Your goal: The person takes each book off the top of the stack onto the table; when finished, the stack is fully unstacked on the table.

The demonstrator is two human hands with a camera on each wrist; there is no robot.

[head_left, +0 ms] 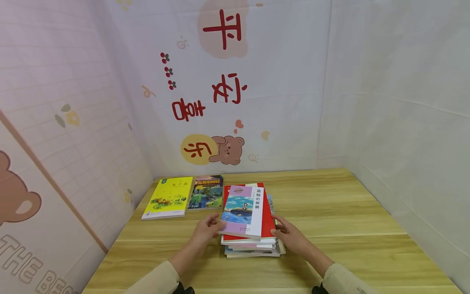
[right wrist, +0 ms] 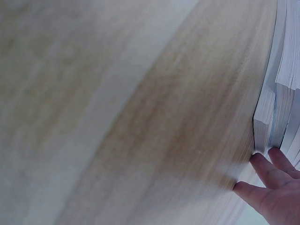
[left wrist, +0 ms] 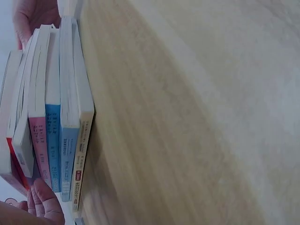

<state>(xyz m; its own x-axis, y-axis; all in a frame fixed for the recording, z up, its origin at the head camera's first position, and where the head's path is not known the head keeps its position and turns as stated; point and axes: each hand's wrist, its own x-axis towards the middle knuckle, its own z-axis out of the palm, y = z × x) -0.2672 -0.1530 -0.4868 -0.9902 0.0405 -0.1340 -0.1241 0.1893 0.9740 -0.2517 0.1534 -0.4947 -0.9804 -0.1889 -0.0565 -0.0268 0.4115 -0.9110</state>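
A stack of books [head_left: 253,247] stands between my two hands. On top lies a lilac and white book [head_left: 240,210] with a sea picture, slightly askew over a red book [head_left: 269,222]. My left hand [head_left: 207,228] touches the stack's left side near the upper books. In the left wrist view its fingers [left wrist: 44,194] rest at the spines, close to a pink-spined book [left wrist: 40,145] and a blue-spined book [left wrist: 53,145]. My right hand [head_left: 291,237] is at the right side. Its fingertips [right wrist: 260,159], spread and fairly straight, meet the lower books' page edges [right wrist: 279,110] in the right wrist view.
Left of the stack, a yellow book [head_left: 169,198] and a dark, colourful comic-style book [head_left: 206,192] lie flat side by side. The wooden table [head_left: 341,228] is bordered by white printed cloth walls [head_left: 286,102] at the back and both sides.
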